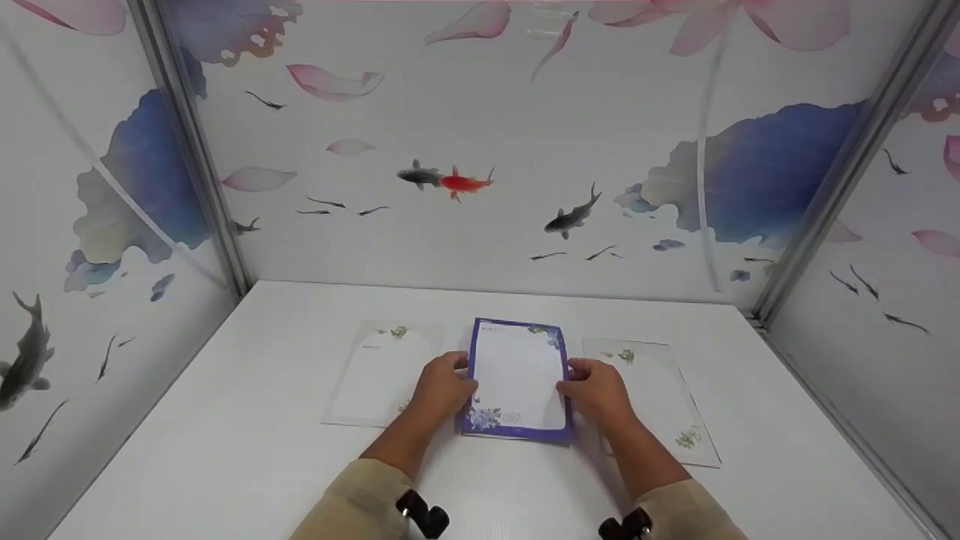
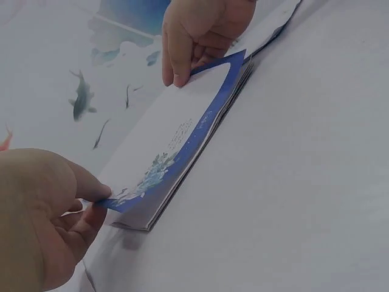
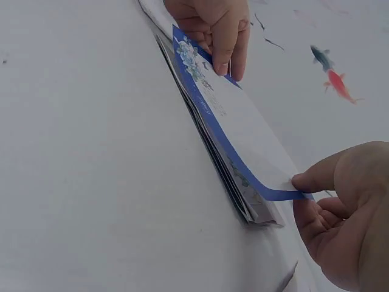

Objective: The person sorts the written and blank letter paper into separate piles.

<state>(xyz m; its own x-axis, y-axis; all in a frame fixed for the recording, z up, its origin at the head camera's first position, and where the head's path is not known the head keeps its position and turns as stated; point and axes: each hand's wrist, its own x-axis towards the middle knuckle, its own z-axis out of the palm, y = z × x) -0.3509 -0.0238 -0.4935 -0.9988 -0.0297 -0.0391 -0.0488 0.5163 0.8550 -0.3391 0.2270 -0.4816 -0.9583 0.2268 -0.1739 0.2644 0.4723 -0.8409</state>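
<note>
A sheet of stationery paper (image 1: 521, 375) with a blue-purple border and blue flowers in its corners lies between my two hands. My left hand (image 1: 444, 386) pinches its left edge, thumb on top and fingers beneath. On the opposite edge, my right hand (image 1: 598, 388) pinches it the same way. In the right wrist view the sheet (image 3: 243, 134) is lifted and bends slightly at the held corner. Just below it lies a stack of papers (image 3: 206, 137), its layered edges showing. The left wrist view shows the same stack (image 2: 159, 214) under the raised border.
On the white table (image 1: 247, 465), a pale sheet with small floral prints (image 1: 375, 375) lies to the left. Another pale floral sheet or stack (image 1: 667, 397) lies to the right, partly behind the right forearm. White panels (image 1: 487, 247) painted with fish and petals enclose the back and sides.
</note>
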